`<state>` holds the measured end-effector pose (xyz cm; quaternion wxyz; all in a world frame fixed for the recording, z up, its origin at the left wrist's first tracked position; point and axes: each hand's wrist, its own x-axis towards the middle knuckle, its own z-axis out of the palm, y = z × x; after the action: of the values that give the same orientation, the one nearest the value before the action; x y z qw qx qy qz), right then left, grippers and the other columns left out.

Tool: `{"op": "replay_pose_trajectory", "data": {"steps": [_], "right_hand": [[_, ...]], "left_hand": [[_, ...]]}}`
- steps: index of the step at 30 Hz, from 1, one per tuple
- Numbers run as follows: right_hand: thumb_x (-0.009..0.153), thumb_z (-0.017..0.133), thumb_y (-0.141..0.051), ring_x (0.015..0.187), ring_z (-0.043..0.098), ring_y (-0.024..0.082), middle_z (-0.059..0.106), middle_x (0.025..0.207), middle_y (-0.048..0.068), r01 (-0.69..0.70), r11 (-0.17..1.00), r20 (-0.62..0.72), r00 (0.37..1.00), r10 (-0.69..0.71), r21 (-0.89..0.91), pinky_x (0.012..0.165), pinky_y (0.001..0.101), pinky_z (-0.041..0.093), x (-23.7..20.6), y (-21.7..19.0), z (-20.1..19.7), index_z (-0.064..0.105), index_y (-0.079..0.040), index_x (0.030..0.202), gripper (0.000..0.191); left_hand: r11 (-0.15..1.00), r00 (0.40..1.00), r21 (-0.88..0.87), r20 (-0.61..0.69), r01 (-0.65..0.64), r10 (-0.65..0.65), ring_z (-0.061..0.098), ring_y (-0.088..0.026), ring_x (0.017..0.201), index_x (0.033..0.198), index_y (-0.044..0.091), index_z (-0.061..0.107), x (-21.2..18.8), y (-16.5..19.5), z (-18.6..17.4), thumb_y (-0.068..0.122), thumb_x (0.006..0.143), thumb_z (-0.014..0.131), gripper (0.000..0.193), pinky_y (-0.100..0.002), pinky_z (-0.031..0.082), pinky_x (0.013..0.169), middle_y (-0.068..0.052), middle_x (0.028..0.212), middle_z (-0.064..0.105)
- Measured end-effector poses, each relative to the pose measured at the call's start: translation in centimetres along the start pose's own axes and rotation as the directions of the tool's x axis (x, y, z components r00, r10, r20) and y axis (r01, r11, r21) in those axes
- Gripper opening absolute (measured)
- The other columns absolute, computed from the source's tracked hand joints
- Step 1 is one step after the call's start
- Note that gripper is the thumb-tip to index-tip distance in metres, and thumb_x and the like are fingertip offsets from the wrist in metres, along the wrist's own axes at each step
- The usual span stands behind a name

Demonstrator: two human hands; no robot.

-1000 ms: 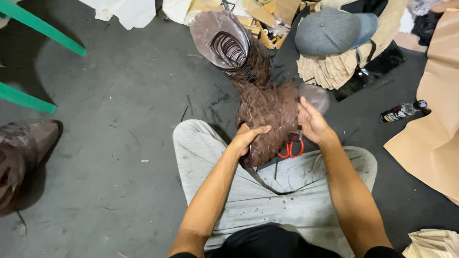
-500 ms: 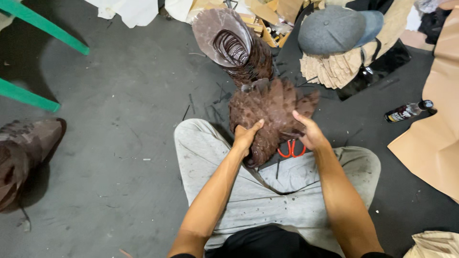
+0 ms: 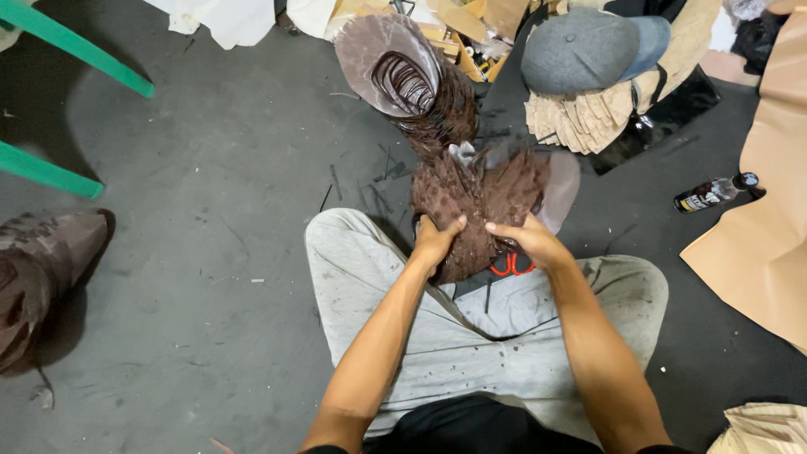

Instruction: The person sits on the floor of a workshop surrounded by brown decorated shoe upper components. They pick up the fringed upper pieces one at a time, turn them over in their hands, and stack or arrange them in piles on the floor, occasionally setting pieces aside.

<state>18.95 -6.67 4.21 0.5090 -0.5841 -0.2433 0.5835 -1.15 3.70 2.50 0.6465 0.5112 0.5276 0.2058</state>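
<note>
I sit on the floor in grey trousers (image 3: 437, 336). My left hand (image 3: 435, 240) and my right hand (image 3: 530, 240) both grip a fanned bunch of dark brown cut leather pieces (image 3: 475, 202) just above my knees. Beyond it a tall leaning stack of the same brown pieces (image 3: 412, 80) lies on the dark floor, its top piece showing curved cut lines. Red-handled scissors (image 3: 511, 266) peek out on my lap under my right hand.
A grey-blue cap (image 3: 588, 46) rests on a pile of tan pieces (image 3: 580, 118). A small dark bottle (image 3: 710, 193) lies at right by a big tan sheet (image 3: 765, 219). Green chair legs (image 3: 76, 55) and a brown heap (image 3: 38, 269) are at left.
The bunch of brown pieces has spread into a fan and my hands have drawn closer together on its lower end; the view has shifted slightly.
</note>
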Motion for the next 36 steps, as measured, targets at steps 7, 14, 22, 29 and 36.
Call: {"op": "replay_pose_trajectory", "data": {"steps": [7, 14, 22, 29, 36], "right_hand": [[0.085, 0.077, -0.010, 0.112, 0.067, 0.024, 0.070, 0.124, 0.011, 0.024, 0.990, -0.107, 0.994, -0.009, 0.140, 0.100, 0.0393, 0.053, 1.0, 2.7, -0.6, 0.061, 0.002, 0.133, 0.052], [0.084, 0.075, -0.006, 0.120, 0.063, 0.026, 0.065, 0.132, 0.011, 0.193, 0.955, -0.182, 0.971, -0.153, 0.226, 0.105, 0.0417, 0.050, 0.3, 1.3, -1.2, 0.050, -0.001, 0.142, 0.064], [0.088, 0.076, -0.007, 0.128, 0.059, 0.026, 0.063, 0.139, 0.012, 0.264, 0.952, -0.206, 0.951, -0.231, 0.153, 0.113, 0.0399, 0.044, 0.6, 2.5, -0.2, 0.051, 0.001, 0.144, 0.062], [0.087, 0.074, 0.000, 0.130, 0.056, 0.025, 0.059, 0.142, 0.010, 0.378, 0.904, -0.197, 0.919, -0.341, 0.201, 0.115, 0.0398, 0.043, 0.2, 1.9, -0.5, 0.043, -0.003, 0.148, 0.069], [0.089, 0.074, -0.002, 0.129, 0.058, 0.028, 0.061, 0.140, 0.012, 0.324, 0.906, -0.205, 0.940, -0.274, 0.272, 0.112, 0.0424, 0.045, -0.1, 1.4, -0.4, 0.046, -0.001, 0.148, 0.065]], "left_hand": [[0.912, 0.914, 0.084, 0.088, -0.403, 0.396, 0.066, -0.024, 0.107, 0.121, -0.001, 0.065, 1.5, -4.9, -0.2, 0.020, 0.090, 0.072, 0.038, -0.036, 0.051, 0.095, -0.014, 0.117, 0.070], [0.898, 0.901, -0.085, -0.010, -0.432, 0.433, 0.054, -0.010, 0.083, 0.106, -0.001, 0.068, 3.3, -3.5, 0.2, 0.029, 0.105, 0.058, 0.032, -0.031, 0.049, 0.078, -0.003, 0.081, 0.066], [0.831, 0.827, -0.015, -0.108, -0.557, 0.552, 0.055, -0.010, 0.086, 0.106, -0.002, 0.068, 2.8, -2.4, -0.2, 0.029, 0.106, 0.058, 0.032, -0.029, 0.047, 0.079, 0.001, 0.088, 0.062], [0.844, 0.865, -0.225, 0.005, -0.488, 0.501, 0.046, -0.005, 0.082, 0.097, 0.001, 0.063, 1.4, -0.4, -0.7, 0.031, 0.106, 0.060, 0.031, -0.024, 0.042, 0.073, 0.008, 0.082, 0.055], [0.845, 0.861, -0.203, 0.018, -0.494, 0.508, 0.040, -0.007, 0.082, 0.090, 0.002, 0.054, 1.5, -0.8, -0.6, 0.031, 0.110, 0.060, 0.037, -0.024, 0.038, 0.072, 0.007, 0.081, 0.046]]}}
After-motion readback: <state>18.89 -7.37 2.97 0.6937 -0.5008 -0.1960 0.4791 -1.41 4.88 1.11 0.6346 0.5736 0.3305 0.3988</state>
